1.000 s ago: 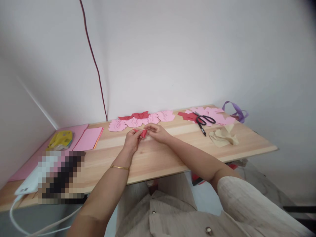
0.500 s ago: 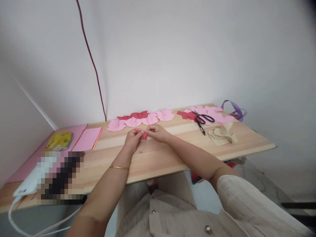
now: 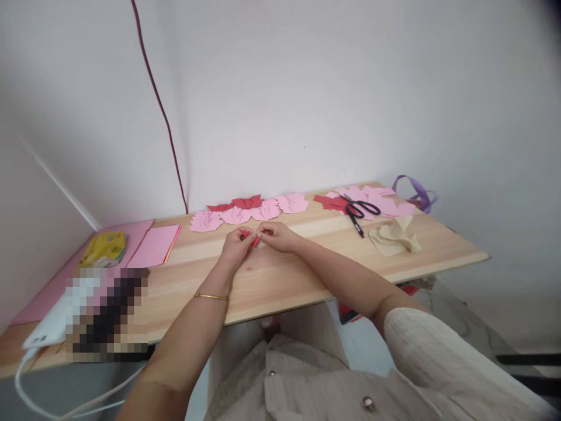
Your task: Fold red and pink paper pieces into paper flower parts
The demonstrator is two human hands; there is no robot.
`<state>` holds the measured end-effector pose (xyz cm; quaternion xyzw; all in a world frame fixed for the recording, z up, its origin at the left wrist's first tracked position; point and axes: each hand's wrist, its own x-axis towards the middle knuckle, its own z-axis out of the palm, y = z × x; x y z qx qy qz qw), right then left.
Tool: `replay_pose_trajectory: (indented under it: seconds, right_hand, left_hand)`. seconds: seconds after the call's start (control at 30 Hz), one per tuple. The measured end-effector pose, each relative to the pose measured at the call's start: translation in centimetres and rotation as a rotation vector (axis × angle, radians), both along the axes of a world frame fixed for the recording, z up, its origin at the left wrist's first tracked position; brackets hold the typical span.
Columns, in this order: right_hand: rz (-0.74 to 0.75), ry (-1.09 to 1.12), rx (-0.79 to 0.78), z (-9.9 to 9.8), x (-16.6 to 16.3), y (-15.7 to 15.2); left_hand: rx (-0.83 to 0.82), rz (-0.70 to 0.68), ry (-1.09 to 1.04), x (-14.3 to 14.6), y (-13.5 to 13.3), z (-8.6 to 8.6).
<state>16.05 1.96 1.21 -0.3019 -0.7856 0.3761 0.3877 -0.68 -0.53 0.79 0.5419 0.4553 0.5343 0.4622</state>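
Observation:
Between my two hands is a small piece of red folded paper (image 3: pixel 256 241), largely covered by the fingers. My left hand (image 3: pixel 236 247) pinches it from the left, thumb toward the middle. From the right, my right hand (image 3: pixel 277 237) has its fingertips closed at the paper's edge, almost touching the left thumb. Just beyond the hands lies a row of pink folded paper pieces (image 3: pixel 236 216), with red folded pieces (image 3: pixel 248 202) behind them along the wall.
Black-handled scissors (image 3: pixel 367 207) and a black pen (image 3: pixel 356 225) lie by flat pink pieces (image 3: pixel 388 206) and red strips (image 3: pixel 328 202). Crumpled beige paper (image 3: pixel 394 238) is nearer. Leftward are pink sheets (image 3: pixel 153 245), a yellow packet (image 3: pixel 104 248) and a white power bank-like object (image 3: pixel 50 327).
Less of the red paper shows now between the fingers. Both hands stay in nearly the same place, and the view has shifted slightly.

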Motion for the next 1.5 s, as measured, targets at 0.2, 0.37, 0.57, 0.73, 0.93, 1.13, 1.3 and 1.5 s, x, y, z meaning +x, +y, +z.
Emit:
replay_pose_trajectory:
  seconds: [0.2,0.37,0.57,0.73,0.93,1.13,1.3,1.5]
  right_hand:
    - [0.082,0.044,-0.082,0.1,-0.1,0.3]
    - [0.134,0.088,-0.207,0.2,0.0,0.5]
    - [0.031,0.061,-0.192,-0.1,0.2,0.4]
    - [-0.054,-0.004,0.0,-0.2,-0.3,0.3]
    - [0.007,0.147,-0.119,-0.1,-0.5,0.1]
    - [0.1,0.27,-0.186,-0.2,-0.9,-0.1]
    - [0.051,0.225,-0.101,0.0,-0.9,-0.3]
    - [0.012,0.17,-0.033,0.6,-0.3,-0.4]
  left_hand:
    - [-0.025,0.1,-0.035,0.3,0.2,-0.1]
    - [-0.062,0.068,-0.185,0.2,0.4,0.2]
    - [-0.055,0.04,-0.167,0.1,0.3,0.0]
    - [0.019,0.117,0.078,0.5,-0.2,0.4]
    - [-0.128,0.108,-0.288,0.5,0.1,0.9]
    - [-0.144,0.088,-0.406,0.8,-0.5,1.5]
    - [-0.2,0.066,-0.429,1.1,-0.7,1.6]
    - [-0.173,0.028,-0.364,1.0,-0.9,1.7]
